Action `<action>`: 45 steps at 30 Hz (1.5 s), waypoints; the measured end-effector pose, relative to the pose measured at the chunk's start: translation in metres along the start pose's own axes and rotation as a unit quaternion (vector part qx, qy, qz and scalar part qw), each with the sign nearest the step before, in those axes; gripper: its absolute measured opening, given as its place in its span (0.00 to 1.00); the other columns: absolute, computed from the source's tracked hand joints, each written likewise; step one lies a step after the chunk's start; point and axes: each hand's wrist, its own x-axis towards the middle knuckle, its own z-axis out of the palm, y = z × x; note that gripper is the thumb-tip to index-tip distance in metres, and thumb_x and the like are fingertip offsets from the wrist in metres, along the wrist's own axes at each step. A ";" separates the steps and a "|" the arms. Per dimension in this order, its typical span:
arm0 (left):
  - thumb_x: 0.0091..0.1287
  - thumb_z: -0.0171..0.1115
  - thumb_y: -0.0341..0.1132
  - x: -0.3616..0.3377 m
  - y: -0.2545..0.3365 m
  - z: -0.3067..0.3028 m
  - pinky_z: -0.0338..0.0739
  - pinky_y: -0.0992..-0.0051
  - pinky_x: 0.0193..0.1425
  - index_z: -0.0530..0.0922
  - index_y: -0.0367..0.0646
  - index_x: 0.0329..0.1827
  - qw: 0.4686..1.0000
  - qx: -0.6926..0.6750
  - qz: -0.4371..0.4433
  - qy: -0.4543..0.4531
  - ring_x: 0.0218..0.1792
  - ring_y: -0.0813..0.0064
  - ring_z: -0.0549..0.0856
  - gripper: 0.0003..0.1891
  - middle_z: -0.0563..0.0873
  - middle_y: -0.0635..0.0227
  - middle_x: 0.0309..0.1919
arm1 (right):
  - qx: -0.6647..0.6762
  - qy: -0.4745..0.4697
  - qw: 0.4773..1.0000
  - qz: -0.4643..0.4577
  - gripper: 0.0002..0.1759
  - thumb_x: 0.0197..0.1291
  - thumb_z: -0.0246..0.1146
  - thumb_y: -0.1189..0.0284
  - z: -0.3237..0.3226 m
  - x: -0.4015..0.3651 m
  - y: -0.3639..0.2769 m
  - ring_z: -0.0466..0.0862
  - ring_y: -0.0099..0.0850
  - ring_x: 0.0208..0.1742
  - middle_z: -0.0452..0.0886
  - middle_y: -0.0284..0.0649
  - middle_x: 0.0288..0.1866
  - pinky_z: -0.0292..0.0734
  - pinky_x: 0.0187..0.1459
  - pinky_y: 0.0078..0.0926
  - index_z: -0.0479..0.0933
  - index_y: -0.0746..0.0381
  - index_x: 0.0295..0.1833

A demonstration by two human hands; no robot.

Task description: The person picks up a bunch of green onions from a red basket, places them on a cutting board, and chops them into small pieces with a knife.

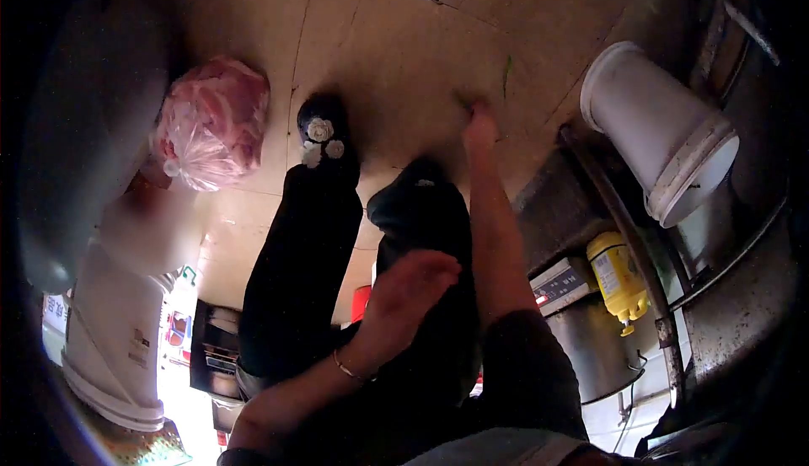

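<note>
My right hand (479, 131) reaches down to the tiled floor (404, 61), its fingers drawn together. A small dark smear shows at the fingertips, and I cannot tell what they hold. Just beyond it, a thin green scrap (507, 74) lies on the tiles. My left hand (413, 293), with a bracelet (350, 369) at the wrist, lies over my bent knee with its fingers loosely extended and nothing in it. My dark shoe (324, 133) with pale flower ornaments stands on the floor to the left.
A knotted clear plastic bag of pinkish meat (215, 120) sits at left, above a white bucket (114, 331). On the right are a tilted white bucket (645, 120), metal rack bars (624, 213), a yellow bottle (619, 276) and a box (560, 285).
</note>
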 end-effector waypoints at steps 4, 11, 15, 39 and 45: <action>0.69 0.59 0.27 -0.001 0.009 0.007 0.74 0.76 0.59 0.75 0.38 0.53 0.996 -0.076 0.005 0.035 0.52 0.75 0.80 0.11 0.82 0.65 0.50 | 0.039 0.041 0.996 0.068 0.14 0.63 0.56 0.68 -0.028 0.009 -0.008 0.81 0.57 0.36 0.81 0.55 0.33 0.78 0.36 0.48 0.73 0.67 0.49; 0.69 0.59 0.29 -0.001 0.015 0.005 0.74 0.71 0.60 0.76 0.36 0.52 0.998 0.018 -0.052 0.008 0.53 0.72 0.80 0.11 0.82 0.62 0.49 | 0.210 0.191 0.949 0.137 0.17 0.65 0.54 0.63 -0.074 0.083 -0.021 0.83 0.51 0.35 0.81 0.54 0.34 0.78 0.35 0.47 0.75 0.66 0.49; 0.70 0.60 0.34 -0.005 0.000 0.000 0.76 0.70 0.57 0.77 0.37 0.51 0.995 0.069 0.063 0.030 0.51 0.70 0.81 0.12 0.83 0.61 0.48 | -0.106 -0.027 0.990 0.095 0.21 0.64 0.54 0.58 -0.126 0.052 -0.027 0.83 0.51 0.41 0.82 0.53 0.41 0.77 0.43 0.49 0.73 0.65 0.52; 0.71 0.57 0.43 -0.305 0.023 -0.003 0.76 0.72 0.51 0.76 0.43 0.54 0.954 -0.075 0.247 0.153 0.45 0.73 0.82 0.16 0.83 0.65 0.46 | 0.403 -0.339 0.837 -0.148 0.33 0.66 0.60 0.61 -0.494 -0.399 -0.244 0.73 0.42 0.66 0.73 0.51 0.64 0.68 0.65 0.35 0.62 0.67 0.70; 0.70 0.57 0.42 -0.382 0.013 0.001 0.74 0.68 0.50 0.75 0.48 0.56 0.946 -0.128 0.276 0.111 0.48 0.67 0.82 0.15 0.82 0.66 0.48 | 0.283 -0.304 0.872 -0.260 0.20 0.66 0.61 0.63 -0.583 -0.458 -0.149 0.82 0.36 0.50 0.80 0.45 0.56 0.76 0.53 0.35 0.74 0.61 0.60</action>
